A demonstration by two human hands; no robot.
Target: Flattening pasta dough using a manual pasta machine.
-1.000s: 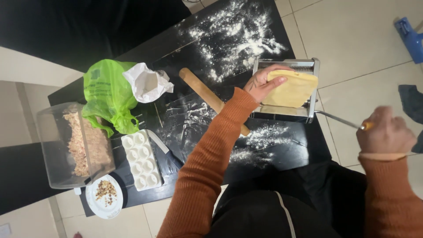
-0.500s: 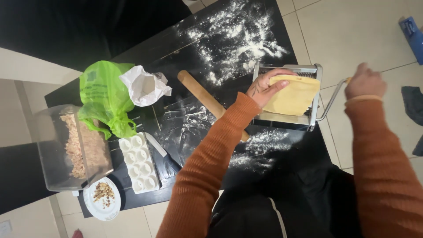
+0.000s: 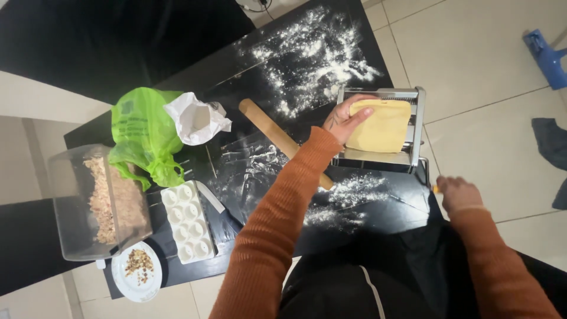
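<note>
Dough sheet (image 3: 381,125) at two o'clock atop your pasta machine (image 3: 413,121), left hand (image 3: 345,118) fingers flat together on it, right hand (image 3: 458,193) at four o'clock clenched round the crank handle (image 3: 435,189), rolling pin (image 3: 283,140) near your left forearm.

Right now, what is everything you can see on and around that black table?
Black flour-dusted table: one, centre.
Metal pasta roller machine: one, silver, table's right edge.
Yellow dough sheet: one, on the machine.
Wooden rolling pin: one, tan, mid-table.
Green plastic bag: one, left.
White paper bag: one, beside it.
White moulded tray: one, front left.
Clear plastic tub: one, far left.
White plate: one, front corner.
Left hand: on the dough.
Right hand: on the crank.
</note>
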